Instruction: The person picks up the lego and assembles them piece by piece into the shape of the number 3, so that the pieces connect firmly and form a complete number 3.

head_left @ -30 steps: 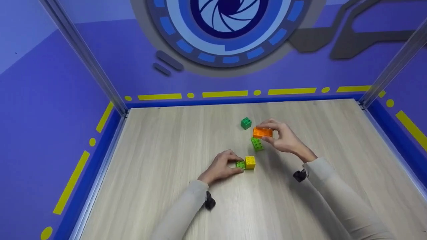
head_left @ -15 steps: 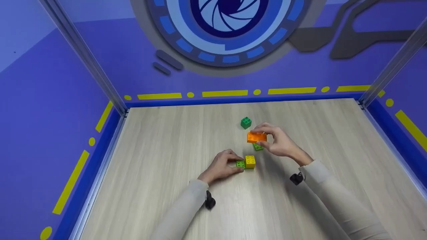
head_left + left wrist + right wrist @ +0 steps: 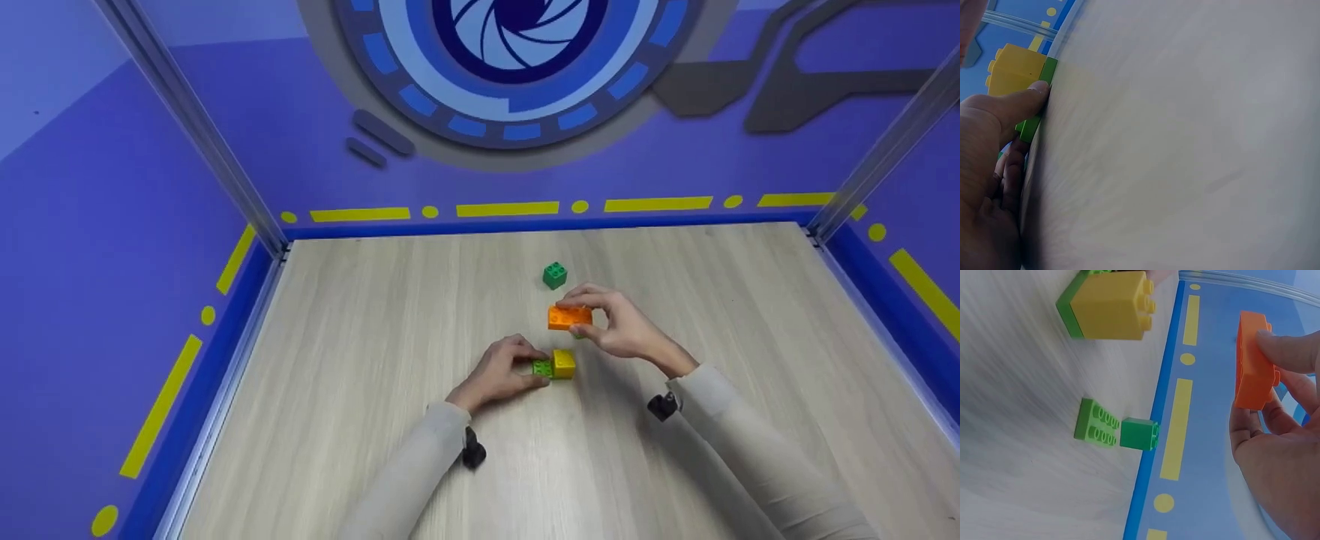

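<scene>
The left hand (image 3: 495, 376) pinches a light-green building brick (image 3: 541, 368); beyond it, the right hand (image 3: 624, 328) grips an orange building brick (image 3: 559, 318).

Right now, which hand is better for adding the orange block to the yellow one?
Probably the right hand: it holds the orange block above the table. The left hand grips the flat green block under the yellow block, so it seems better for steadying.

Your left hand (image 3: 499, 373) holds the base brick (image 3: 542, 368) on the table (image 3: 375, 337), the top brick (image 3: 564, 364) on its right end. Behind them lies the loose brick (image 3: 1094, 422), farther back the rear brick (image 3: 555, 275). Your right hand (image 3: 626, 330) has the raised brick (image 3: 560, 318) above the table.
</scene>
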The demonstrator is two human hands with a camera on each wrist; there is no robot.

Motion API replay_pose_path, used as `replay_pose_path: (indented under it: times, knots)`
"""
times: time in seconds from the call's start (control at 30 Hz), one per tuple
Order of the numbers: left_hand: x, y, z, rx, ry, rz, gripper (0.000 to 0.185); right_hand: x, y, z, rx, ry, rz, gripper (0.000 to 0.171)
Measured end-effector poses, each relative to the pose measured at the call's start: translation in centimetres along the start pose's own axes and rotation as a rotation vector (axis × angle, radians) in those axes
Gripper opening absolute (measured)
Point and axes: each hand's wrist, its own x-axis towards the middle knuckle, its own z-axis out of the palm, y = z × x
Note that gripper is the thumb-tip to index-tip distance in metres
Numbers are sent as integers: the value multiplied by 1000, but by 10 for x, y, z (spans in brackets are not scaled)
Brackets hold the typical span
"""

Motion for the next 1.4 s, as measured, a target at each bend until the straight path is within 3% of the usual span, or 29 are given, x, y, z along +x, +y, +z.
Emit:
replay_pose_path:
  times: [0.7, 1.4]
  knots:
    - [-1, -2, -1, 9, -4, 10, 35, -5, 10, 25, 63, -51, -17, 35]
    - [0, -2, 0, 12, 14, 18, 34, -16, 17, 41, 103, -69, 28, 37]
